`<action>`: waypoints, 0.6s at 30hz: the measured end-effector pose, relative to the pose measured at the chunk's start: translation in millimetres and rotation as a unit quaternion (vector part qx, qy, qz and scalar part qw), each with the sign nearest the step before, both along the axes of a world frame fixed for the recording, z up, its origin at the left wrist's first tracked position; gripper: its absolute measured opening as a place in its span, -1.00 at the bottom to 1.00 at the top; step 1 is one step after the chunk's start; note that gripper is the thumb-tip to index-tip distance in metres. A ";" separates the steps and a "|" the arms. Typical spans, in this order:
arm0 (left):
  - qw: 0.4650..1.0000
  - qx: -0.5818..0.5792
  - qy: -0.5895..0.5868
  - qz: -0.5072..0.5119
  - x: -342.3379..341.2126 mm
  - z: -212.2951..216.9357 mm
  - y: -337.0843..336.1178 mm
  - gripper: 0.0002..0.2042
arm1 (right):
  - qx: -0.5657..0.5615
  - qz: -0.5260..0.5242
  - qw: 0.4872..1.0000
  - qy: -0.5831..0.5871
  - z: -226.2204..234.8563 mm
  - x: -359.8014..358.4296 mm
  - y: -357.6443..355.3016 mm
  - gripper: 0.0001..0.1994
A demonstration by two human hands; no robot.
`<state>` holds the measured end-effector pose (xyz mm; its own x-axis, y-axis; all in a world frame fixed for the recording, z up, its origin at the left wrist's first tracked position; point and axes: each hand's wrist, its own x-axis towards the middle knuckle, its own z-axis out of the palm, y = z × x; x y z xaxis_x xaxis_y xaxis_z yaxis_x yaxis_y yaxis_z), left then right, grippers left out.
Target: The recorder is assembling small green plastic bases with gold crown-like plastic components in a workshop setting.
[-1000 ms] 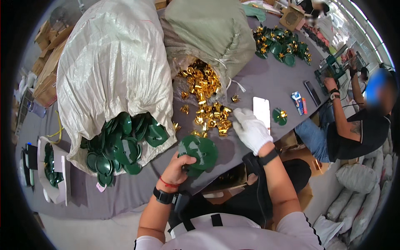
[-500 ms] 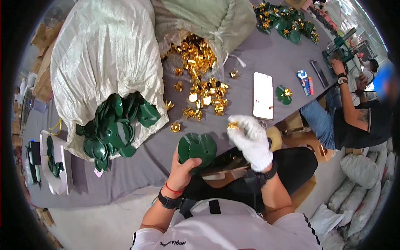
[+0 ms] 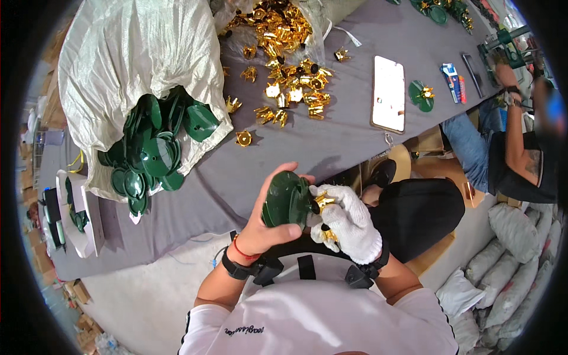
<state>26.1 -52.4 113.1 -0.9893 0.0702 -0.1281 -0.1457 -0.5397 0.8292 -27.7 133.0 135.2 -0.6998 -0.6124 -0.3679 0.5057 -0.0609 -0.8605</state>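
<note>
At center frame, your left hand [image 3: 260, 229] clamps green discs [image 3: 283, 198], likely light, stiff and slick, best held edgewise; your gloved right hand [image 3: 354, 223] pinches gold fittings [image 3: 323, 201].

A workshop: the grey table [image 3: 349, 136] bears a sack [image 3: 142, 59] spilling green discs [image 3: 160, 157] at upper left and a heap of gold parts [image 3: 281, 32] at top centre. A co-worker [image 3: 515, 139] is at a green machine [image 3: 507, 48], upper right; stuffed bags [image 3: 512, 234] lie piled at lower right.
</note>
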 end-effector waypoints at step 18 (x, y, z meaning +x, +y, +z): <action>0.971 -0.234 0.014 -0.050 24.3 -47.8 47.4 -0.13 | 0.221 0.119 0.967 -0.038 -16.7 -0.6 46.9 -0.82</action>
<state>50.3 -5.0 65.3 -0.9840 0.1062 -0.1430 -0.1524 -0.0867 0.9845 -28.3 179.9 118.5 -0.5190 -0.5243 -0.6750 0.5228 0.4300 -0.7360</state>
